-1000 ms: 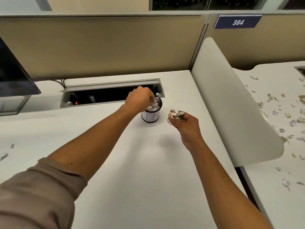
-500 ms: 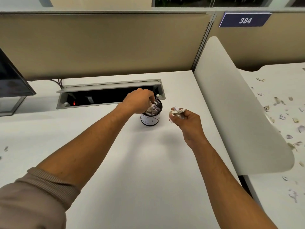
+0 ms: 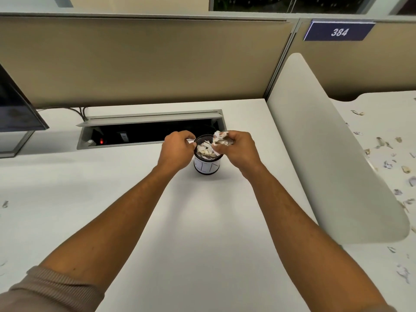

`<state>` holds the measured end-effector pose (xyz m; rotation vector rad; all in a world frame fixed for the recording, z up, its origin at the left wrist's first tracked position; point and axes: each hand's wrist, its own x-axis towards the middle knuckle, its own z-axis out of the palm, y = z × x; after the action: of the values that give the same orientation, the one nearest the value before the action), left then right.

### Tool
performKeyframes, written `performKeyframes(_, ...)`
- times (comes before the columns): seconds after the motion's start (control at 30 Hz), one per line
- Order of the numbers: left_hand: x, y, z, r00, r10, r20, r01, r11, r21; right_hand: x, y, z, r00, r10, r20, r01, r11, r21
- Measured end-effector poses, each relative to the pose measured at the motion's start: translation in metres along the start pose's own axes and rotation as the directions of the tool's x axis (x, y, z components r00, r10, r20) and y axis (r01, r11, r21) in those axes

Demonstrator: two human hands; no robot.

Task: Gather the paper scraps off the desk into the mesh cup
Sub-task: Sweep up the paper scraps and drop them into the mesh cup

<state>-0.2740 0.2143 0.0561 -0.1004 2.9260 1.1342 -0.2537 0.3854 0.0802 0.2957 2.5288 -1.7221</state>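
The right hand (image 3: 238, 149) is gripping a wad of paper scraps (image 3: 221, 138) w/ fingers curled round it, positioned directly above the rim of the mesh cup (image 3: 207, 164) at centre frame, presumably so the wad falls straight in. The left hand (image 3: 177, 152) is resting against the cup's left rim, fingers curled; probably steadying the cup, but whether it is pinching the rim cannot be told. The cup is standing upright on the white desk (image 3: 202, 233), already filled w/ scraps approx. to the top. More scraps are lying at far left (image 3: 5, 203) and across the neighbouring desk (image 3: 387, 164) at right, beyond a curved divider (image 3: 326, 154). Behind: open cable tray (image 3: 148, 131), tan partition, monitor at upper left (image 3: 15, 109).
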Motion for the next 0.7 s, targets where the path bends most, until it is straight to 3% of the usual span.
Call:
performKeyframes(0.13, -0.003, 0.0, 0.0, 0.994, -0.085, 0.076, 0.1, 0.971, -0.219, 0.009, -0.017, 0.014, 0.99, -0.116, 0.08, 0.138, 0.906, -0.401)
performKeyframes(0.2, -0.004, 0.001, -0.001, 0.99, -0.098, 0.099, 0.121, 0.956, -0.266, 0.011, -0.02, 0.018, 0.981, -0.126, 0.149, 0.186, 0.836, -0.517)
performKeyframes(0.33, -0.004, -0.001, -0.001, 0.98, -0.144, 0.134, 0.182, 0.926, -0.332, 0.012, -0.022, 0.017, 0.972, -0.14, 0.188, 0.227, 0.764, -0.604)
performKeyframes(0.53, -0.004, -0.005, 0.003, 0.974, -0.169, 0.15, 0.217, 0.884, -0.413, 0.016, -0.022, 0.018, 0.981, -0.178, 0.073, 0.184, 0.756, -0.628)
performKeyframes(0.7, -0.004, -0.007, 0.004, 0.975, -0.166, 0.145, 0.213, 0.881, -0.422, 0.018, -0.017, 0.037, 0.978, -0.1, 0.181, 0.199, 0.687, -0.699)
